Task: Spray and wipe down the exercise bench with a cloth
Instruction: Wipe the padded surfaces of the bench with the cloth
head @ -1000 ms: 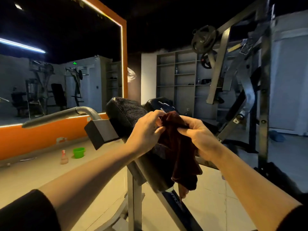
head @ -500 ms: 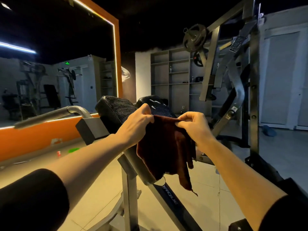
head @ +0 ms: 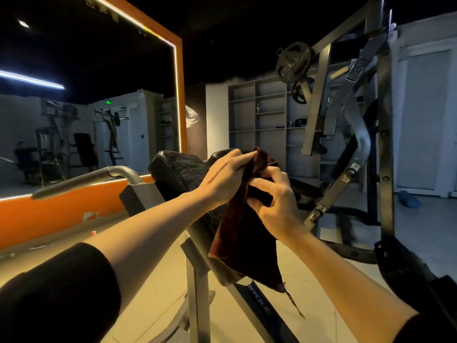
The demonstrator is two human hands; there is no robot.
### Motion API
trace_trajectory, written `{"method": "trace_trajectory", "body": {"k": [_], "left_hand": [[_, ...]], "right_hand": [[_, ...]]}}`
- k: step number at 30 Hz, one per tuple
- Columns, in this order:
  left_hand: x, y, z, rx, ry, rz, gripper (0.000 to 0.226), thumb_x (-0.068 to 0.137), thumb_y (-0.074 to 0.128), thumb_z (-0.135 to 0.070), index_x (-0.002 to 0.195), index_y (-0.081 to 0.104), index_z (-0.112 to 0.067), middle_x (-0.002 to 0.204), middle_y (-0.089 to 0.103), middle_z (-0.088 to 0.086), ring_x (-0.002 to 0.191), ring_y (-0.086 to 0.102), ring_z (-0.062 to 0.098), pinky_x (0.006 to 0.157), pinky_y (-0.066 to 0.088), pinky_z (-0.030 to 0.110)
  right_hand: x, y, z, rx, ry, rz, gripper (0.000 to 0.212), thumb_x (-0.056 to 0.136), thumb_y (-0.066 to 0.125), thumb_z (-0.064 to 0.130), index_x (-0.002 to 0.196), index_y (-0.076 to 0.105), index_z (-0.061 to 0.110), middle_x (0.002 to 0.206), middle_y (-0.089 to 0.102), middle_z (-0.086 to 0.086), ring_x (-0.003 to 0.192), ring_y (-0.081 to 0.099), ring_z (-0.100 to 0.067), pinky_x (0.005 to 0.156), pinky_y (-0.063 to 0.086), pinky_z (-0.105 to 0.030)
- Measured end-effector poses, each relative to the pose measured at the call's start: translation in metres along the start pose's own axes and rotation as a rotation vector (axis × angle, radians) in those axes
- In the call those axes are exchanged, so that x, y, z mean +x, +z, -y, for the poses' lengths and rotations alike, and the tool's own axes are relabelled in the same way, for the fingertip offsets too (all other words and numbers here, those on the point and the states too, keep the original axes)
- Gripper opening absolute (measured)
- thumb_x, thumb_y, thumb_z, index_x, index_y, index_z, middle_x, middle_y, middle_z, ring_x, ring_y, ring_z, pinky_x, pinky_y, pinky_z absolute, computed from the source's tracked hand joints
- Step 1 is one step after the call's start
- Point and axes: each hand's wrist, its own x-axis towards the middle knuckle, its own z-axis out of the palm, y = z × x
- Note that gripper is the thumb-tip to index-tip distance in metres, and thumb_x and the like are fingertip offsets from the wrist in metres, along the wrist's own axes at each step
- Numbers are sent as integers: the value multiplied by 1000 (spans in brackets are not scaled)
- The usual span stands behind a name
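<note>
A dark red cloth [head: 243,243] hangs in front of the black padded bench [head: 176,170], which slopes down toward me on a grey metal frame. My left hand [head: 222,179] grips the cloth's upper edge from the left. My right hand [head: 274,204] pinches the cloth's folded top from the right, close against the left hand. A frayed thread dangles from the cloth's lower corner. No spray bottle is visible.
A curved grey handle bar [head: 81,180] sticks out left of the bench. A plate-loaded machine [head: 346,134] with weight discs stands to the right. An orange-framed mirror [head: 86,107] fills the left wall, and grey shelves [head: 259,117] stand behind. Pale tiled floor lies below.
My hands have come together at the cloth's top, folding it narrower; half a second ago they held it spread apart. The view has shifted slightly.
</note>
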Motion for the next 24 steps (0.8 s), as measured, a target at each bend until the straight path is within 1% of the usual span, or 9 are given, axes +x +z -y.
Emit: {"method": "trace_trajectory", "body": {"k": [5,7,9,11,13,16,18,21,24], "left_hand": [[5,19,-10,-501,-111,55,39,102,39,-11,139,50,-14,135,57,4,127,50,13,109,38,31],[3,16,-8,-305,-119,33,38,96,45,-18,131,58,-16,128,62,1,119,55,14,102,42,29],[-1,5,-3,222,-88,23,35,89,44,-29,116,64,-18,111,65,-1,101,60,20,84,49,35],[-11,-8,10,625,-71,-11,29,93,45,-37,105,59,-14,98,58,-1,86,59,22,70,48,36],[-27,-23,30,700,-40,-78,26,95,49,-34,102,60,-12,96,60,3,79,57,21,63,49,33],[-55,-39,64,636,82,-99,23,93,55,-25,103,63,-5,93,63,11,74,50,18,57,39,25],[-68,-43,78,637,123,-44,30,94,48,-29,103,65,-5,96,63,11,78,51,18,61,41,24],[-76,-42,86,637,144,-18,41,94,39,-35,108,65,-7,104,63,10,91,58,22,72,50,28],[-73,-44,87,611,132,-29,41,94,39,-34,109,65,-6,106,64,11,95,59,24,75,50,28]], "right_hand": [[-9,0,-25,-257,-155,19,59,81,65,26,138,48,21,143,44,-17,136,33,-34,112,29,-49],[-16,12,-32,-252,-135,94,64,83,49,40,143,30,29,148,38,-17,142,24,-35,114,25,-59],[-23,30,-30,-235,-97,234,67,82,43,46,145,23,36,154,28,-12,147,8,-30,116,12,-61],[-29,53,-24,-204,-33,459,66,88,45,48,149,22,38,159,18,-4,147,-4,-25,117,-2,-56],[-30,74,-21,-117,49,579,60,88,43,53,144,32,33,151,32,-2,145,17,-25,119,4,-53],[-23,89,-20,90,76,354,36,86,41,48,109,51,22,113,47,4,107,45,-13,98,38,-33],[-19,93,-21,145,130,214,21,85,44,34,94,46,15,103,37,3,92,42,-2,82,36,-19],[-18,95,-22,112,173,60,32,78,57,27,97,35,13,103,29,0,93,34,14,74,33,-2],[-22,95,-24,221,210,127,40,81,56,27,118,44,16,120,39,2,110,41,5,87,33,-1]]}}
